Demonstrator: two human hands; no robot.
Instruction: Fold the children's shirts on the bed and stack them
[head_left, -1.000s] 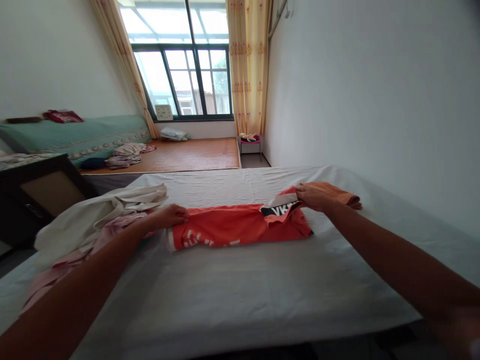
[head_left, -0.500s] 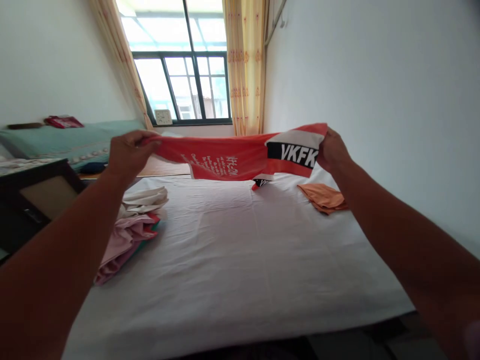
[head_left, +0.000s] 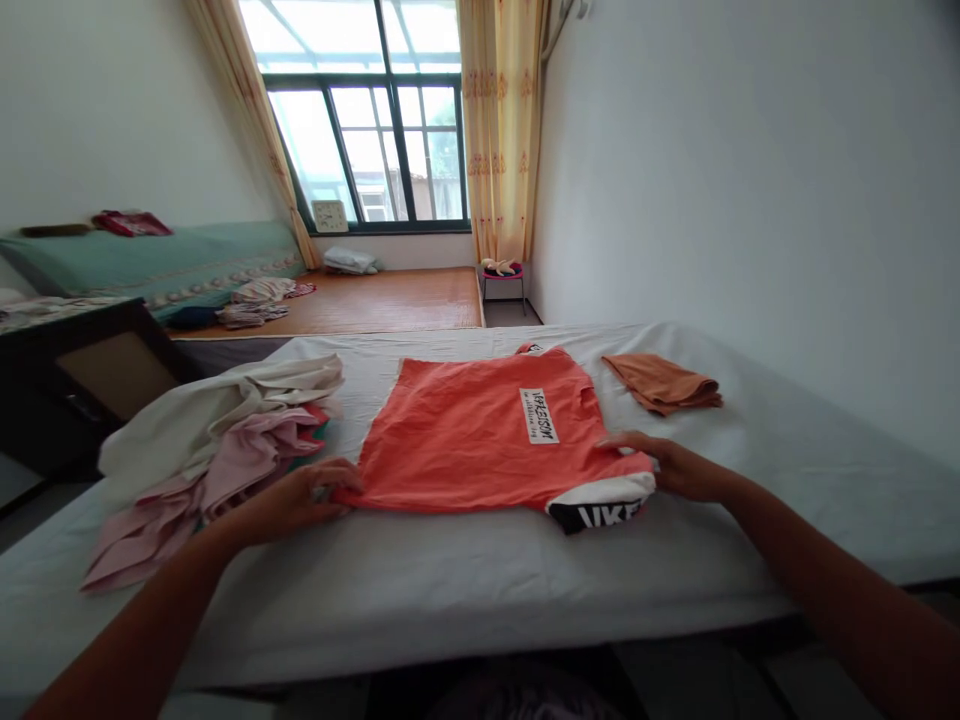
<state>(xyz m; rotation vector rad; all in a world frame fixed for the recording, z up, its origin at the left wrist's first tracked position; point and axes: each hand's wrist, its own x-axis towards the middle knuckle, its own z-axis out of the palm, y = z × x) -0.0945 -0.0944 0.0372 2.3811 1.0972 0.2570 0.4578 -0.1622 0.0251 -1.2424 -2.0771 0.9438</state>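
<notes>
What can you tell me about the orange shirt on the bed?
The orange shirt lies spread flat on the white sheet of the bed. It looks like soft cloth, a bit creased. A white label with dark letters sits on it, and the sleeve nearest the right hand has a white and black band with big letters. The left hand touches its other near corner.

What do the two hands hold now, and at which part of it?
Both hold the orange T-shirt, spread flat on the bed. The left hand pinches its near hem corner; the right hand grips it by the black-and-white sleeve.
</notes>
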